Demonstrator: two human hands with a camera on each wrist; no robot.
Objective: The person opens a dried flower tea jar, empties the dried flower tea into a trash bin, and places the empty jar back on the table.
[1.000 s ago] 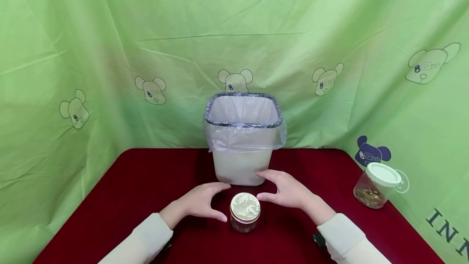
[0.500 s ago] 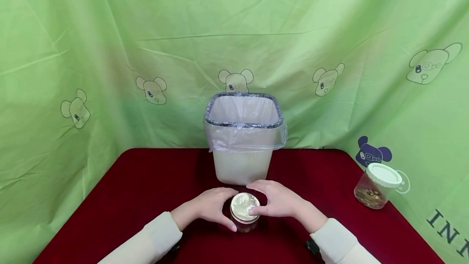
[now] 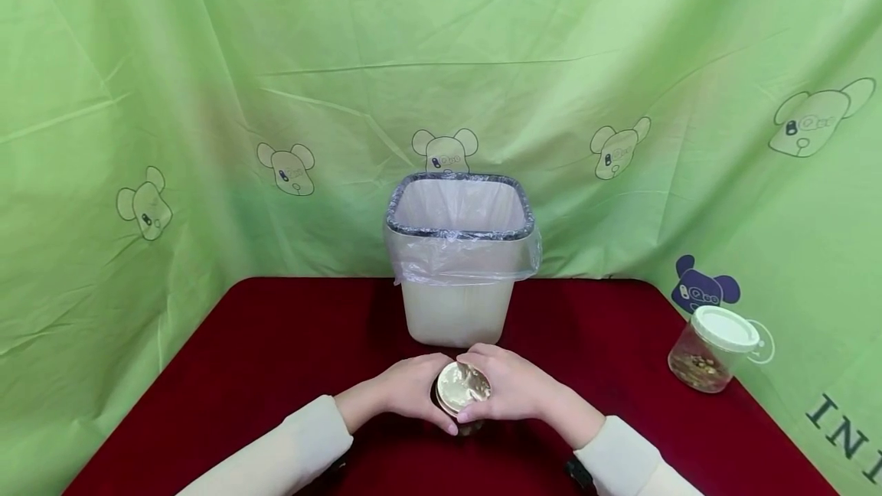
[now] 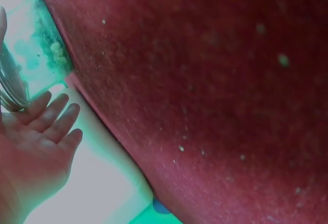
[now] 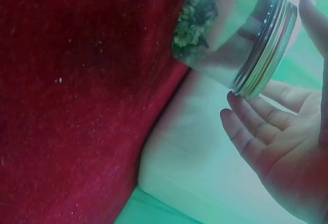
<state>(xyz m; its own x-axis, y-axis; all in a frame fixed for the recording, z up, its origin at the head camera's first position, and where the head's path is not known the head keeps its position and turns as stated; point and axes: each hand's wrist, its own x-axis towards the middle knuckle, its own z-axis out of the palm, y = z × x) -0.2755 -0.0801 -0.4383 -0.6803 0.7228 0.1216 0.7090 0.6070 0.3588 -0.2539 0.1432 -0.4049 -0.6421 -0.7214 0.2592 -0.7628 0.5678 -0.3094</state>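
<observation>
A clear glass jar (image 5: 225, 19) with a shiny metallic lid (image 3: 455, 385) stands upright on the red cloth, holding dark green and yellowish dried bits at its bottom. From the left, my left hand (image 3: 413, 389) curves round the jar's upper part, thumb in front and fingers behind; its lower fingers (image 4: 59, 116) spread past the lid. My right hand (image 3: 508, 383) curls round the lid from the right, its thumb at the front rim and its fingertips (image 5: 241, 101) at the lid's far side. The two hands meet closely around the jar, hiding most of its glass in the head view.
A pale bin (image 3: 455, 308) lined with a clear plastic bag stands right behind the hands. At the table's right edge sits a clear jar with a white lid (image 3: 725, 327). A green printed curtain (image 3: 344, 98) closes off the back and sides.
Both hands have moved inward from either side of the jar and closed around it, the right hand coming over the lid's edge. The jar has stayed in about the same place.
</observation>
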